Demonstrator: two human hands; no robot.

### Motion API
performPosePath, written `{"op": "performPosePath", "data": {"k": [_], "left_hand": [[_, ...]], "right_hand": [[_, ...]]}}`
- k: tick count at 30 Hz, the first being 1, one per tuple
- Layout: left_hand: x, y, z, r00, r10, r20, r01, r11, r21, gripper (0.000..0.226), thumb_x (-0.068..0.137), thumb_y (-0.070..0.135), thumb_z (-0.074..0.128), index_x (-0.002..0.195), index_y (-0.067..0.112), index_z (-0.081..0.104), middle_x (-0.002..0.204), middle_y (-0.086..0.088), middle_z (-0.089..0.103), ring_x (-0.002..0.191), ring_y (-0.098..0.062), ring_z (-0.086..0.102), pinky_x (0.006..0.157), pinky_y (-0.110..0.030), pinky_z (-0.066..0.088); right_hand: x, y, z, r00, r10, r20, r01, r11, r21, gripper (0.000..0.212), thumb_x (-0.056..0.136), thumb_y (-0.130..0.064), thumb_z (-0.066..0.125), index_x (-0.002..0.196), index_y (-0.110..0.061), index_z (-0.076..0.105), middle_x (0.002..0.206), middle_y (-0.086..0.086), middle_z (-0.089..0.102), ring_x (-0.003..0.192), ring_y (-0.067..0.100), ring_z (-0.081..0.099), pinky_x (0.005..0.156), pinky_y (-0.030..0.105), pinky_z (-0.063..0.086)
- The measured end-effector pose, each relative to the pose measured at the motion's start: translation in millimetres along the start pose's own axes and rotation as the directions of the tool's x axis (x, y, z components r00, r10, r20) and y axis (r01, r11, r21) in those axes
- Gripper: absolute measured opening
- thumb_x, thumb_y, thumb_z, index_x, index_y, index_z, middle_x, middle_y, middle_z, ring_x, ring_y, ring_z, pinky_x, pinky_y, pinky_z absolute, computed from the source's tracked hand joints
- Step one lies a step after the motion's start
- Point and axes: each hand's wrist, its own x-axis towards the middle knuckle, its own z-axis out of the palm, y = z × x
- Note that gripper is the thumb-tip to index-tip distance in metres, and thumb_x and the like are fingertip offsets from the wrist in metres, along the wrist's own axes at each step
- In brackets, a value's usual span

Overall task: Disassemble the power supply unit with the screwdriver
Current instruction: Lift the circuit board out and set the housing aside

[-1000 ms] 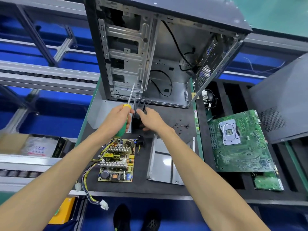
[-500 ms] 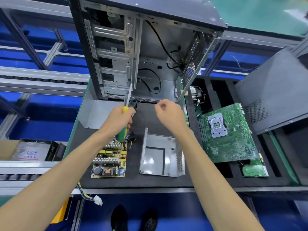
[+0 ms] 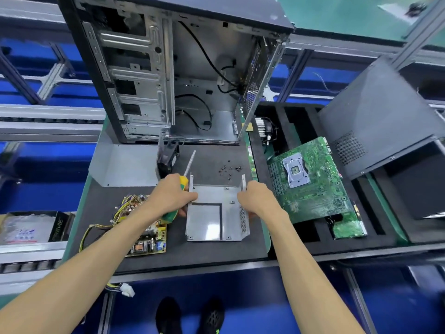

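So, as it stands at the bench:

Left hand: the left hand (image 3: 171, 195) reaches forward with the forearm angled in from the lower left; its fingers are curled tight round the screwdriver (image 3: 181, 189), whose green and yellow handle shows above and below the fist while the metal shaft points up and away toward the case. The thumb tip touches the left edge of the tray.

Right hand: the right hand (image 3: 255, 199) comes in from the lower right, knuckles up, and grips the right wall of the tray, fingers wrapped over that perforated side.

Tray: the metal tray (image 3: 212, 222), the bottom shell of the power supply, lies flat on the dark mat (image 3: 192, 254) between the two hands, open side up, nothing inside it but a black L-shaped strip.

Board: the supply's circuit board (image 3: 149, 242) lies on the mat just left of the tray, partly under the left forearm, with a bundle of yellow and black wires (image 3: 96, 231) trailing off to the left and over the bench edge.

Cover: a bent grey cover (image 3: 122, 165) rests on the mat beyond the left hand, with a small black fan (image 3: 169, 156) at its right end.

Screws: loose dark screws (image 3: 228, 169) lie scattered on the mat just past the tray.

Case: an open computer case (image 3: 173, 68) stands upright at the back, holding only black cables.

Foam tray: to the right, a black foam tray (image 3: 310, 235) holds a green motherboard (image 3: 310, 179), a smaller green card below it, and a cooler at its far end.
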Motion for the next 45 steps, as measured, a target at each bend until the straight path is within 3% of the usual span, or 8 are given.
{"op": "performPosePath", "data": {"k": [4,11,30,34,36,40,42,45], "left_hand": [[10.6,5.5,-4.2,0.998,-0.001,-0.062,-0.005,0.995,-0.097,0.029,0.085,0.015,0.076,0.084,0.007,0.047,0.072,-0.022,0.069,0.051,-0.029,0.071,0.061,-0.051,0.061],[31.6,12.6,-7.1,0.989,-0.016,-0.15,-0.002,0.993,-0.122,0.036,0.085,0.025,0.079,0.086,0.011,0.046,0.078,-0.008,0.065,0.043,-0.023,0.068,0.033,-0.022,0.043],[35.5,12.8,-16.3,0.993,-0.027,-0.111,0.032,0.998,0.045,0.03,0.083,0.018,0.073,0.071,0.012,0.046,0.053,-0.009,0.065,0.045,-0.024,0.069,0.045,-0.028,0.049],[30.7,11.8,-21.3,0.996,-0.052,-0.076,0.052,0.999,0.001,0.032,0.085,0.026,0.077,0.081,0.007,0.051,0.065,-0.016,0.072,0.048,-0.027,0.07,0.058,-0.044,0.062],[25.1,12.5,-25.5,0.995,-0.039,-0.094,0.039,0.999,0.002,0.04,0.089,0.04,0.073,0.086,0.008,0.049,0.063,-0.013,0.07,0.045,-0.025,0.069,0.049,-0.036,0.059],[10.8,19.6,-33.7,0.994,-0.026,-0.103,-0.011,0.94,-0.342,0.036,0.101,0.043,0.053,0.084,0.011,0.05,0.073,-0.011,0.056,0.048,-0.018,0.063,0.051,-0.036,0.058],[3.2,24.9,-40.4,0.996,-0.021,-0.088,-0.024,0.871,-0.49,0.034,0.104,0.04,0.046,0.088,0.012,0.058,0.081,-0.006,0.061,0.061,-0.013,0.062,0.061,-0.033,0.057],[-8.9,30.6,-49.0,0.974,0.096,-0.205,-0.162,0.927,-0.338,0.036,0.103,0.046,0.045,0.09,0.024,0.071,0.088,0.007,0.069,0.081,-0.003,0.062,0.072,-0.021,0.047]], "right_hand": [[8.1,-2.7,7.0,0.983,0.008,-0.185,0.002,0.999,0.051,0.025,0.1,-0.021,0.047,0.078,-0.01,0.044,0.089,0.01,0.055,0.082,0.032,0.05,0.07,0.034,0.04],[25.5,-9.7,6.1,0.957,0.012,-0.291,0.012,0.997,0.081,0.036,0.1,-0.021,0.048,0.066,-0.013,0.039,0.084,0.01,0.054,0.077,0.033,0.051,0.066,0.033,0.037],[35.4,-15.0,4.9,0.961,-0.04,-0.275,0.071,0.992,0.104,0.039,0.097,-0.023,0.052,0.062,-0.013,0.038,0.066,0.003,0.048,0.064,0.029,0.046,0.049,0.029,0.027],[31.5,-17.2,4.8,0.964,-0.044,-0.261,0.059,0.997,0.049,0.033,0.1,-0.031,0.051,0.074,-0.01,0.052,0.079,0.006,0.058,0.075,0.032,0.056,0.057,0.03,0.037],[26.8,-17.4,2.1,0.947,-0.066,-0.314,0.073,0.997,0.01,0.042,0.103,-0.047,0.048,0.098,-0.009,0.066,0.102,0.009,0.064,0.094,0.033,0.061,0.07,0.034,0.045],[6.6,-29.9,-10.5,0.837,-0.176,-0.518,0.348,0.902,0.255,0.037,0.102,-0.052,0.049,0.099,-0.021,0.069,0.095,-0.008,0.065,0.093,0.011,0.06,0.071,0.032,0.044],[-3.5,-47.2,-14.5,0.86,-0.257,-0.441,0.456,0.774,0.439,0.032,0.101,-0.047,0.054,0.09,-0.022,0.072,0.073,-0.016,0.065,0.072,-0.002,0.058,0.065,0.023,0.045],[-20.3,-81.1,-7.4,0.89,-0.424,-0.169,0.437,0.687,0.581,0.032,0.096,-0.049,0.063,0.109,-0.021,0.072,0.089,-0.013,0.07,0.086,0.008,0.068,0.08,0.033,0.057]]}}
